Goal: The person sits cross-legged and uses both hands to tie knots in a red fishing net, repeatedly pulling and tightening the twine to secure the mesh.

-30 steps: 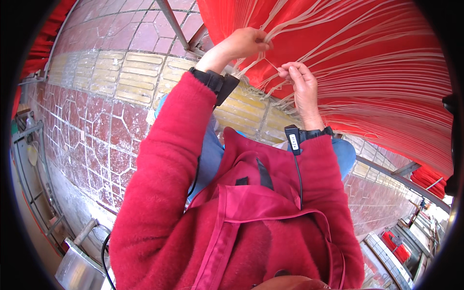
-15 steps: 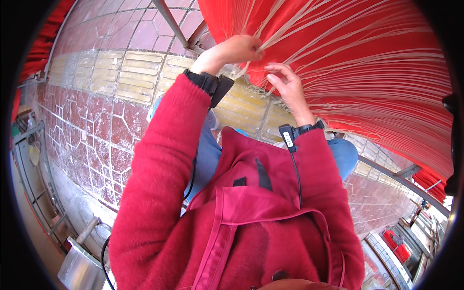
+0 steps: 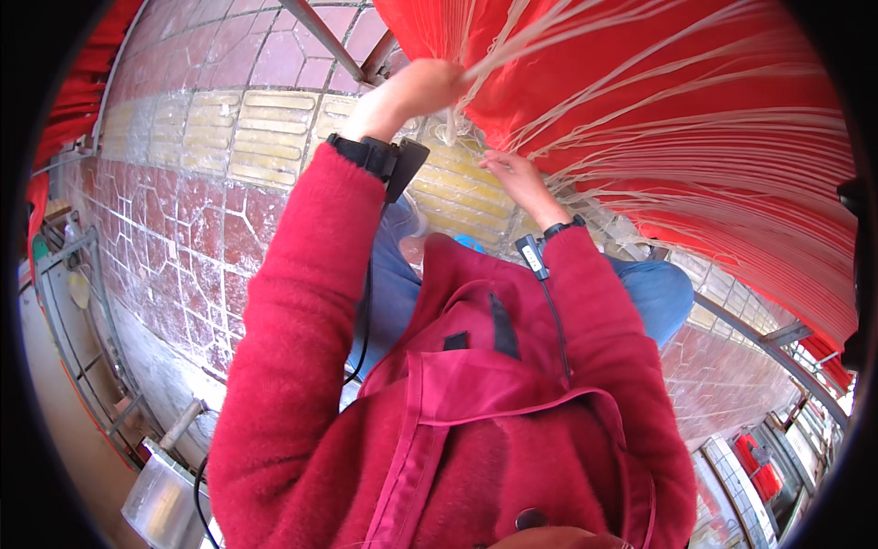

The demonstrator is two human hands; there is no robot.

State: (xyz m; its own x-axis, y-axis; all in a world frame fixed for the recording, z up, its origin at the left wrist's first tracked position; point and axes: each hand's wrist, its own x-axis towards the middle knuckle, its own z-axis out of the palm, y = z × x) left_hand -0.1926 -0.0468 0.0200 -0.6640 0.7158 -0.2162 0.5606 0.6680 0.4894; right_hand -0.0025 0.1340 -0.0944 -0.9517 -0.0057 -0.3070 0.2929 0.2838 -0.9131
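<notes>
Long, thin cream strands point(image 3: 597, 145) stretch down toward me in front of a red cloth point(image 3: 530, 96). My left hand point(image 3: 422, 89) is closed around a bundle of them at the upper middle, and the bundle runs taut to the upper right. Some loose strand ends dangle just below that hand. Lower and to the right, my right hand point(image 3: 519, 178) has its fingers drawn together at the lower ends of other strands. What lies between its fingertips is partly hidden and blurred.
Metal frame bars point(image 3: 322, 38) stand at the upper left, with another bar point(image 3: 732, 320) at the right. Yellow ribbed paving point(image 3: 272, 137) and red tiles point(image 3: 169, 220) lie below. A metal container point(image 3: 165, 503) is at the lower left. My knees flank the red apron point(image 3: 476, 302).
My left hand has moved left and slightly up, pulling its bundle aside. My right hand has dropped down and left, and its fingers have come together.
</notes>
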